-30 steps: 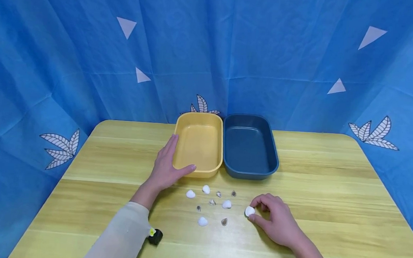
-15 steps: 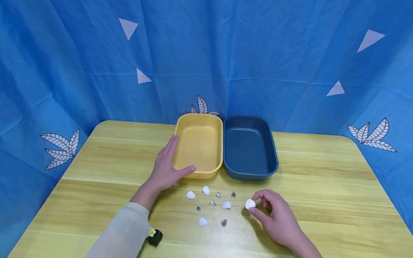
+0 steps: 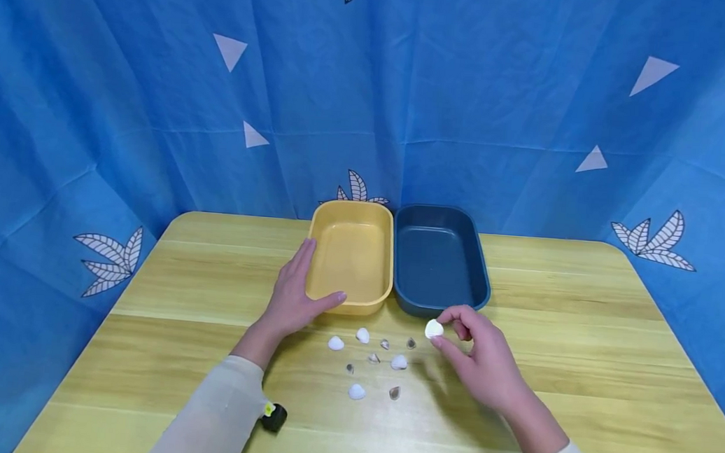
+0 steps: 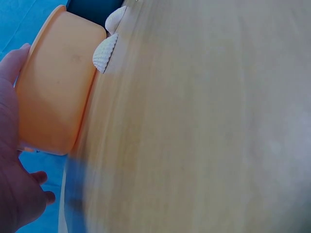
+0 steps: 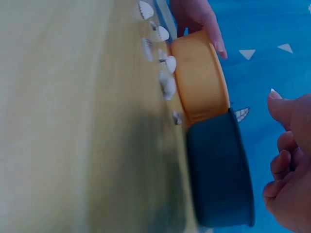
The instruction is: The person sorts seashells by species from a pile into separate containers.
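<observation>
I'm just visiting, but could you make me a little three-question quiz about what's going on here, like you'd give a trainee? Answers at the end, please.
1. What is the right hand holding?
2. True or false: the left hand touches the yellow tray.
3. From the person's view, where is the blue tray?
a) left of the yellow tray
b) right of the yellow tray
c) inside the yellow tray

Key:
1. A white shell, pinched between thumb and finger.
2. True.
3. b
</observation>
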### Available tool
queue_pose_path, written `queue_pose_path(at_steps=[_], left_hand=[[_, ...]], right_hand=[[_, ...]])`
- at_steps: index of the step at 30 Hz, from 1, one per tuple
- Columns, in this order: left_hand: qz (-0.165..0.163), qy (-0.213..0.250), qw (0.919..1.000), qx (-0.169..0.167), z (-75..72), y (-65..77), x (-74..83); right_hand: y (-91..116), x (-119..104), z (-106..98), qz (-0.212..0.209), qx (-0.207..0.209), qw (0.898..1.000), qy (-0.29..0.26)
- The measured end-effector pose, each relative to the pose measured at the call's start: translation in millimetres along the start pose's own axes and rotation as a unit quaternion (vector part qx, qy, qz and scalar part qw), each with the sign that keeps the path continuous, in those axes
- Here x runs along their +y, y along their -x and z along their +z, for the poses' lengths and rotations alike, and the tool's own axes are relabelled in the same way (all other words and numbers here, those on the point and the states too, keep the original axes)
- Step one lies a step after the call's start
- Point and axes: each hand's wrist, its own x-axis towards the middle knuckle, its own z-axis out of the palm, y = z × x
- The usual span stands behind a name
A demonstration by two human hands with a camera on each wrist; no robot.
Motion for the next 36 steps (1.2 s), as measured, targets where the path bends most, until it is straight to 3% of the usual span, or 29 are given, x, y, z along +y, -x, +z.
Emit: queue_pose_path(at_steps=[10, 16, 25, 36], left_hand=[[0.002, 0.002, 1.0000, -0.002, -0.6, 1.0, 0.0], [0.019, 0.003, 0.9998, 0.001, -0.1, 0.2, -3.5], [0.018, 0.003, 0.9998, 0.002, -1.7, 0.6, -4.3], [0.016, -0.005, 0.9999, -0.004, -2.2, 0.2, -3.1]], right_hand=[[-36, -13, 5, -0.032, -0.008, 0.999, -0.019], [-60, -19, 12, -0.041, -0.012, 0.999, -0.028], [-101, -22, 28, -0.046, -0.010, 0.998, -0.036], [-143, -14, 48, 0.010, 0.000, 0.999, -0.039]])
